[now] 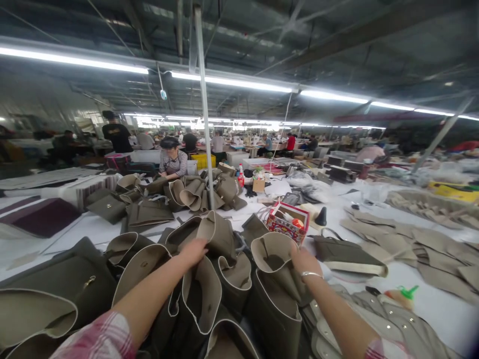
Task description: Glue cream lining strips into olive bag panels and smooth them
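Note:
A heap of olive-green leather bag shells (209,299) lies on the white table in front of me. My left hand (192,251) reaches into the heap and rests on the top edge of one curled shell (215,234), fingers bent over it. My right hand (304,260), a silver bracelet on its wrist, grips the rim of another open shell (270,252) to the right. Both sleeves are pink plaid.
A metal pole (204,109) rises from the table behind the heap. A patterned red box (287,222), a black cone (321,216) and flat cut leather pieces (411,244) lie to the right. More bags (149,209) are piled farther back. A seated person (172,160) works beyond them.

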`<state>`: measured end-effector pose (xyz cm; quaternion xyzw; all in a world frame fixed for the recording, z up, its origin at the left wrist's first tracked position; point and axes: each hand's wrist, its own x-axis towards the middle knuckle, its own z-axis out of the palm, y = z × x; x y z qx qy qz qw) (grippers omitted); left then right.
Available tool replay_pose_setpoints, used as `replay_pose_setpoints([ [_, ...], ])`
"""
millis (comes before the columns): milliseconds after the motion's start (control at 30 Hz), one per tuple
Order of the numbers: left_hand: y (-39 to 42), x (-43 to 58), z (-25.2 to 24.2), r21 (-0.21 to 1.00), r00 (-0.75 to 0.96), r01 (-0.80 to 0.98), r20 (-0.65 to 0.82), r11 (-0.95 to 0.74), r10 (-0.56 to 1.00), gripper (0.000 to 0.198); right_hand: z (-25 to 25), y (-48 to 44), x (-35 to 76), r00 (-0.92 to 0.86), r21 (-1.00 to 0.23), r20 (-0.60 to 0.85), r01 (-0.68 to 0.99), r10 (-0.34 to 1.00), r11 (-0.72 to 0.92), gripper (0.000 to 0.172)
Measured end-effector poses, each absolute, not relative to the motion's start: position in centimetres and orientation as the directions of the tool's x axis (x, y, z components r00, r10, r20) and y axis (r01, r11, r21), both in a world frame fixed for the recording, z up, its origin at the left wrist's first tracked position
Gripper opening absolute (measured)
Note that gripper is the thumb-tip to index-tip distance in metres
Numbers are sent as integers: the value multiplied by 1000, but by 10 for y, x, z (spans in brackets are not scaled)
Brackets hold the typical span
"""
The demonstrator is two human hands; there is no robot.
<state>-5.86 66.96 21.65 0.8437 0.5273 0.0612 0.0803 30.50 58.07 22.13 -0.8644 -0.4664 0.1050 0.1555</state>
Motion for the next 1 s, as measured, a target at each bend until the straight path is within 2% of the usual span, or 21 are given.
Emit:
replay_pose_setpoints([
  [33,675,-54,210,200,455,872,1,-446,890,29,222,584,305,534,-360,-35,782,845,-509,67],
  [167,676,-48,192,206,508,846,-33,-492,861,31,222,596,303,481,-329,-25,824,876,-462,58],
  [300,672,-50,184,265,530,821,-24,-505,848,30,223,601,294,458,-303,6,848,889,-434,50],
  [367,673,-52,182,361,513,802,-10,-476,858,47,224,602,289,450,-288,35,859,892,-423,47],
  [433,677,-57,180,494,457,777,-17,-389,889,79,225,604,286,435,-266,71,875,897,-404,45],
  [467,680,-59,179,529,427,777,-42,-343,903,89,224,606,286,426,-252,91,884,900,-393,43],
  [500,683,-61,177,516,418,792,-66,-327,906,90,224,608,286,415,-236,112,894,903,-382,42],
  [533,685,-63,176,460,429,817,-85,-347,899,80,223,610,288,404,-220,133,903,905,-370,41],
  [633,691,-64,171,227,514,846,-105,-483,851,27,219,614,297,358,-184,200,928,912,-324,35],
  [700,694,-61,168,174,540,835,-85,-521,837,27,216,614,307,333,-183,227,937,915,-296,32],
  [800,698,-56,164,175,574,812,-65,-557,816,32,211,610,327,333,-232,231,931,914,-280,31],
  [867,701,-53,162,240,557,814,-70,-528,827,31,208,609,343,354,-294,227,913,907,-283,37],
  [933,705,-52,160,337,498,830,-84,-445,863,51,205,609,359,381,-378,191,879,904,-291,44],
  [1000,707,-53,159,375,479,817,-17,-438,878,74,201,612,373,377,-479,99,829,921,-288,41],
])
